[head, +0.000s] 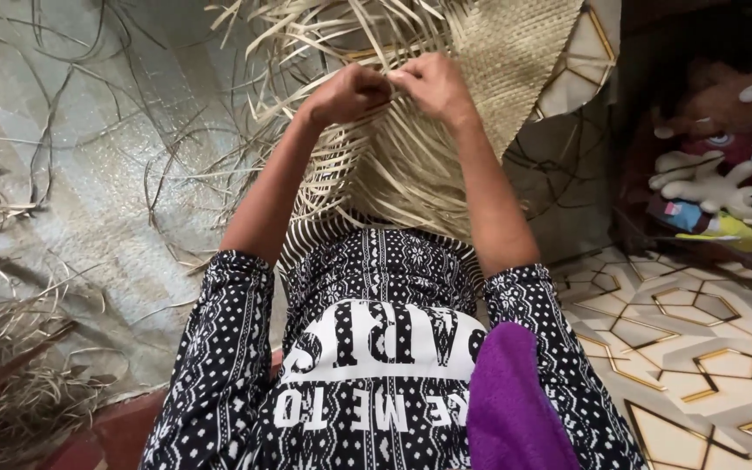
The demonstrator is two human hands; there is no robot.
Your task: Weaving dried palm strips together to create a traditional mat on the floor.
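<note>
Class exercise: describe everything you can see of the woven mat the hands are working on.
The mat is pale tan, made of flat, dry leaf-like strips. Its upper right part is tightly plaited in a fine diagonal pattern; the rest fans out as loose, unwoven strips toward the person's lap. It lies on the floor, partly over a patterned sheet. The left hand and right hand pinch strips at the woven edge.

Both hands, left hand [347,91] and right hand [435,84], sit close together over the woven mat [515,52]; no gap between them. Loose strips [393,174] fan out beneath and around the wrists, crowding every low path. Left: scattered strands [89,174] on the floor sheet [63,96], passable between them. Right: toys [724,165] block the far corner; patterned floor [698,348] lies open.
</note>
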